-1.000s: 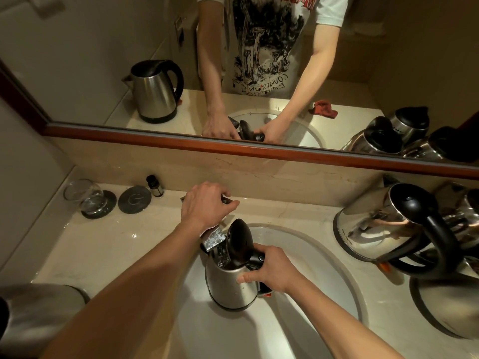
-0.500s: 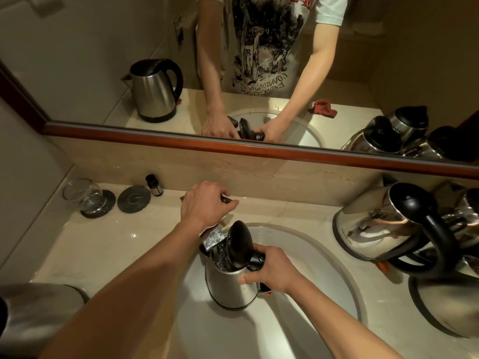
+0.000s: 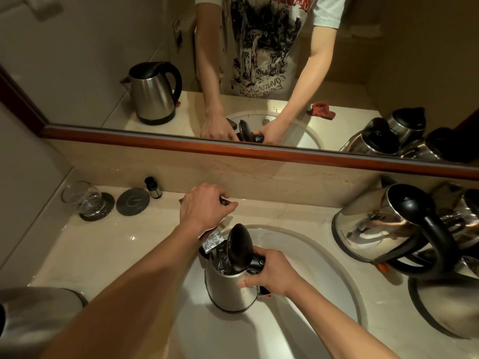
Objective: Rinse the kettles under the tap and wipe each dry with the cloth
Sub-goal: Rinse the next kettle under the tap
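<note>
The fingers of the right hand [image 3: 269,274] curl round the handle of a steel kettle [image 3: 229,286], thumb laid against its body, holding it upright in the white basin [image 3: 324,257] with its black lid [image 3: 239,246] tipped open. The left hand [image 3: 204,207] reaches past it, fingers clenched on the tap lever [image 3: 223,202] at the back of the basin; the chrome spout [image 3: 213,240] ends just over the kettle's mouth, where water glints inside. Out on the worktop [image 3: 85,250], a cluster of other kettles [image 3: 388,224] crowds the right side, and part of another shows at the lower left edge [image 3: 33,317]. A glass [image 3: 83,198] on a coaster, a second coaster [image 3: 133,202] and a small bottle [image 3: 153,187] sit at the back left. The mirror [image 3: 103,47] above reflects a red cloth [image 3: 321,111] lying beside the basin.
</note>
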The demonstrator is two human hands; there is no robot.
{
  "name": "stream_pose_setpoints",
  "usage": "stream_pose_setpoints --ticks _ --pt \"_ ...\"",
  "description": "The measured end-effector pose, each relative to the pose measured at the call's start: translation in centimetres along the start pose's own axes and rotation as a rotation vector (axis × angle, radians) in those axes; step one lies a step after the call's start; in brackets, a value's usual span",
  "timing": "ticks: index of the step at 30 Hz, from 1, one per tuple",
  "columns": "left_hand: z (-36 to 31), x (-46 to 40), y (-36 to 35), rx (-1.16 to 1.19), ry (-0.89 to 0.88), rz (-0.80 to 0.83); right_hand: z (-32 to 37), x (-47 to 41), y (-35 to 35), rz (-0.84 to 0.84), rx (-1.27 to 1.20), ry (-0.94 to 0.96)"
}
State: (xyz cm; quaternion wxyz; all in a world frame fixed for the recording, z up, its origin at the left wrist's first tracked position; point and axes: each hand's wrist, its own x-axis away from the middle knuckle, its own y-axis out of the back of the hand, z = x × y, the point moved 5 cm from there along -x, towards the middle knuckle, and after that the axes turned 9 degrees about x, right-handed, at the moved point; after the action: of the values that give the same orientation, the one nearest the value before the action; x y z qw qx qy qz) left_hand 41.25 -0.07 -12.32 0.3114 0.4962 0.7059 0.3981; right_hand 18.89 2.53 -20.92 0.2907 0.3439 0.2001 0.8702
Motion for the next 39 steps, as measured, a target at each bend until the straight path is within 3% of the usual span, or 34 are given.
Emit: stream_pose_setpoints --ticks 39 --pt "-1.0 0.5 0.8 0.007 -0.055 0.005 0.8 -0.1 0.3 0.002 0.022 -0.002"
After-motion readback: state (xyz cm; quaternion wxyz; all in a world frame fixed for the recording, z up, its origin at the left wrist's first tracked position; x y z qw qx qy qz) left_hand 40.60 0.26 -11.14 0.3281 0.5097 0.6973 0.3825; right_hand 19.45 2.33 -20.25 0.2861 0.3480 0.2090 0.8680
